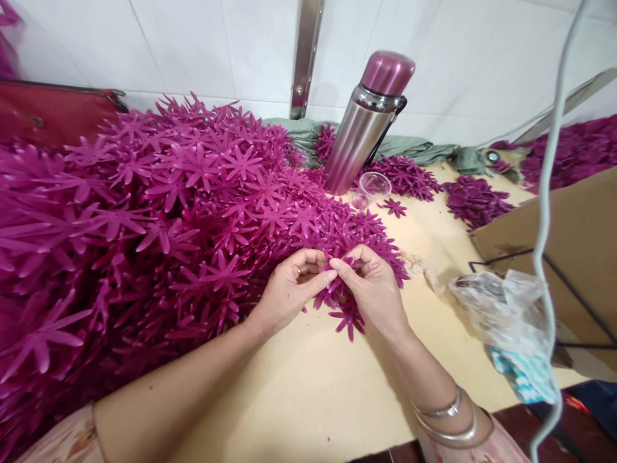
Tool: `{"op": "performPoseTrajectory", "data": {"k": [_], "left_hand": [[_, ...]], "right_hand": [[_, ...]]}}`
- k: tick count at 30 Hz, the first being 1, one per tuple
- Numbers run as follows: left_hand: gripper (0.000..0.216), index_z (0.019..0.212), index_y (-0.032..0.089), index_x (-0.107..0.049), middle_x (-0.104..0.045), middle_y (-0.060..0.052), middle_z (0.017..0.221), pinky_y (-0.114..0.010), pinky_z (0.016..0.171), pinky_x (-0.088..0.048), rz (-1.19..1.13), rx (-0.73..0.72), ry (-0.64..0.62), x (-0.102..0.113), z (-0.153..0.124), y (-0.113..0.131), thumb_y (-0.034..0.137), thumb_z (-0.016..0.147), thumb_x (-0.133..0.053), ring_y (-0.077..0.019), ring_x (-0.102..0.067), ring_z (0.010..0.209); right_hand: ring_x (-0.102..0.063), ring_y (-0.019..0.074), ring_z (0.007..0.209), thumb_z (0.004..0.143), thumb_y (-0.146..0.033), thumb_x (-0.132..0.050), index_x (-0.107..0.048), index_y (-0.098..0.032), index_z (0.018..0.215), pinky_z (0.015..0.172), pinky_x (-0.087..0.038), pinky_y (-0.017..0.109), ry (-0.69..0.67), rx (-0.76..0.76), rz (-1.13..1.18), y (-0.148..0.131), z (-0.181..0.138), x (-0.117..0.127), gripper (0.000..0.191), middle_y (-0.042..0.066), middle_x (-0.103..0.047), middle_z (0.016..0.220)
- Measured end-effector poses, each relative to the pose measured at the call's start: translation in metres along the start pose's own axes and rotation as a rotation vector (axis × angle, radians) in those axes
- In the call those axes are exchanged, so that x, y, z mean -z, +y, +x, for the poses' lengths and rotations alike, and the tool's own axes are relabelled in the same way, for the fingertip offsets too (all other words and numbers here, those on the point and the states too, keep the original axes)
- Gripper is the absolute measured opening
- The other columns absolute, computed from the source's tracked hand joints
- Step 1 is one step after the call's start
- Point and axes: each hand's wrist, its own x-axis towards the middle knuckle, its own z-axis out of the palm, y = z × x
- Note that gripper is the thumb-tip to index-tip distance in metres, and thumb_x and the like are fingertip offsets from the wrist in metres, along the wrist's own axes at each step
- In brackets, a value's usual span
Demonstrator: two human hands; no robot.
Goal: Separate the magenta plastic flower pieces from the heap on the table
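My left hand (294, 286) and my right hand (373, 289) meet at the middle of the table, fingers curled and thumbs touching. Between them they pinch a small stack of magenta star-shaped flower pieces (340, 308), whose petals stick out below my fingers. A huge heap of the same magenta flower pieces (159, 212) covers the left half of the table and reaches right up to my hands. A ring shows on my left hand and bangles circle my right wrist.
A steel flask with a magenta cap (364, 125) leans beside a small clear cup (372, 188). Smaller flower piles (475, 200) lie at the back right. A cardboard box (563, 244), a crumpled plastic bag (506, 315), a hanging cable (547, 212) and a red bag (53, 112) surround the yellow table (308, 379).
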Motion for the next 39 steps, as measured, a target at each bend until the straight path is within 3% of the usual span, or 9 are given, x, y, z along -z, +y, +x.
{"op": "performPoseTrajectory", "data": {"k": [5, 9, 14, 17, 21, 25, 29, 32, 39], "left_hand": [[0.021, 0.095, 0.016, -0.067, -0.066, 0.001, 0.085, -0.023, 0.076, -0.049, 0.066, -0.061, -0.023, 0.003, 0.000, 0.000, 0.034, 0.087, -0.074, -0.0106, -0.060, 0.078], [0.023, 0.091, 0.016, -0.067, -0.066, 0.001, 0.081, -0.023, 0.078, -0.051, 0.055, -0.073, 0.036, 0.003, 0.000, 0.002, 0.038, 0.089, -0.072, -0.0112, -0.062, 0.077], [0.021, 0.091, 0.016, -0.064, -0.069, 0.000, 0.083, -0.026, 0.081, -0.055, -0.038, -0.057, 0.146, 0.003, 0.002, -0.002, 0.036, 0.090, -0.071, -0.0120, -0.067, 0.078], [0.021, 0.092, 0.018, -0.062, -0.070, 0.001, 0.084, -0.028, 0.080, -0.057, -0.118, -0.046, 0.154, 0.003, 0.004, -0.004, 0.035, 0.087, -0.074, -0.0124, -0.069, 0.075], [0.023, 0.100, 0.018, -0.065, -0.072, 0.000, 0.091, -0.027, 0.081, -0.056, -0.144, -0.036, 0.177, 0.001, 0.005, -0.003, 0.033, 0.086, -0.075, -0.0116, -0.069, 0.078], [0.025, 0.102, 0.018, -0.067, -0.072, 0.000, 0.089, -0.022, 0.075, -0.054, -0.101, -0.019, 0.191, -0.001, 0.003, 0.000, 0.029, 0.083, -0.078, -0.0099, -0.067, 0.076], [0.020, 0.090, 0.018, -0.065, -0.068, 0.004, 0.080, -0.019, 0.064, -0.049, -0.026, -0.034, 0.188, -0.002, 0.001, 0.003, 0.027, 0.079, -0.080, -0.0071, -0.058, 0.064], [0.023, 0.079, 0.018, -0.061, -0.060, 0.006, 0.070, -0.019, 0.056, -0.043, 0.040, -0.025, 0.189, -0.001, 0.000, 0.003, 0.030, 0.079, -0.081, -0.0061, -0.050, 0.057], [0.017, 0.084, 0.017, -0.068, -0.062, 0.004, 0.076, -0.020, 0.066, -0.043, 0.100, -0.085, 0.227, 0.001, 0.002, 0.000, 0.032, 0.083, -0.077, -0.0080, -0.052, 0.067]], "right_hand": [[-0.046, 0.0081, 0.048, 0.078, -0.041, -0.086, -0.053, -0.023, 0.072, 0.045, -0.034, 0.021, -0.006, 0.012, 0.020, 0.005, 0.003, 0.002, 0.038, -0.008, -0.056, 0.057], [-0.044, 0.0078, 0.047, 0.076, -0.043, -0.087, -0.054, -0.022, 0.071, 0.045, -0.034, 0.021, 0.007, -0.010, 0.101, 0.007, 0.007, 0.006, 0.039, -0.008, -0.056, 0.057], [-0.045, 0.0073, 0.048, 0.069, -0.049, -0.090, -0.054, -0.022, 0.066, 0.048, -0.038, 0.021, 0.170, -0.013, 0.276, 0.000, 0.016, 0.011, 0.046, -0.009, -0.054, 0.055], [-0.056, 0.0099, 0.058, 0.070, -0.052, -0.089, -0.063, -0.023, 0.074, 0.058, -0.047, 0.024, 0.215, -0.027, 0.400, -0.006, 0.020, 0.012, 0.040, -0.005, -0.066, 0.069], [-0.066, 0.0166, 0.080, 0.069, -0.045, -0.091, -0.068, -0.025, 0.082, 0.069, -0.053, 0.031, 0.147, -0.114, 0.481, -0.010, 0.019, 0.013, 0.033, -0.001, -0.075, 0.092], [-0.061, 0.0124, 0.074, 0.065, -0.037, -0.094, -0.069, -0.024, 0.085, 0.070, -0.051, 0.027, 0.091, -0.160, 0.432, -0.009, 0.017, 0.015, 0.034, -0.004, -0.070, 0.085], [-0.059, 0.0109, 0.076, 0.059, -0.026, -0.097, -0.069, -0.025, 0.092, 0.076, -0.050, 0.024, 0.059, -0.105, 0.346, -0.007, 0.018, 0.013, 0.043, -0.005, -0.066, 0.084], [-0.057, 0.0114, 0.074, 0.061, -0.029, -0.096, -0.068, -0.026, 0.089, 0.075, -0.050, 0.024, 0.071, -0.058, 0.308, -0.008, 0.017, 0.010, 0.040, -0.005, -0.063, 0.080], [-0.060, 0.0132, 0.070, 0.073, -0.035, -0.089, -0.067, -0.028, 0.091, 0.069, -0.051, 0.026, -0.083, -0.018, 0.234, -0.009, 0.005, 0.004, 0.030, -0.004, -0.068, 0.084]]}}
